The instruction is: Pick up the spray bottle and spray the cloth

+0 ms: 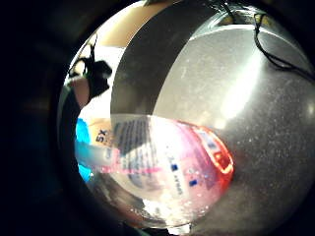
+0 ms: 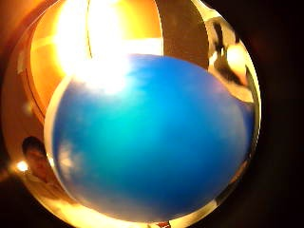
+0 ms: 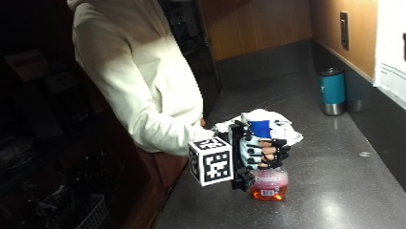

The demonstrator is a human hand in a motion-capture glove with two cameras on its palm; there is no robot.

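At a grey countertop (image 3: 329,191), my gloved right hand (image 3: 263,151) wraps the upper part of the spray bottle (image 3: 269,185), fingers curled round it just below its blue-and-white head, while the bottle's clear body, with orange-red liquid low inside, sits at or barely above the counter; I cannot tell from the outside view whether its base is touching the surface. The cloth (image 3: 282,125), white and bunched, lies on the counter just behind my hand, partly hidden by the bottle's head. My little-finger-side palm view looks down along the labelled bottle (image 1: 167,162) to the speckled counter (image 1: 266,118) beneath, and my thumb-side palm view is almost filled by the blue top of the sprayer (image 2: 152,137), which puts the bottle right against my palm. A teal tumbler (image 3: 332,90) stands well apart near the back wall. My other hand is not clearly visible behind my sleeve and the bottle. As I judge it, the first part of the job is done or nearly so: I have the bottle in my grasp, though a clear lift is not yet evident. What is left is to raise it, turn the nozzle toward the cloth and squeeze the trigger; nothing here shows any spray on the cloth so far.
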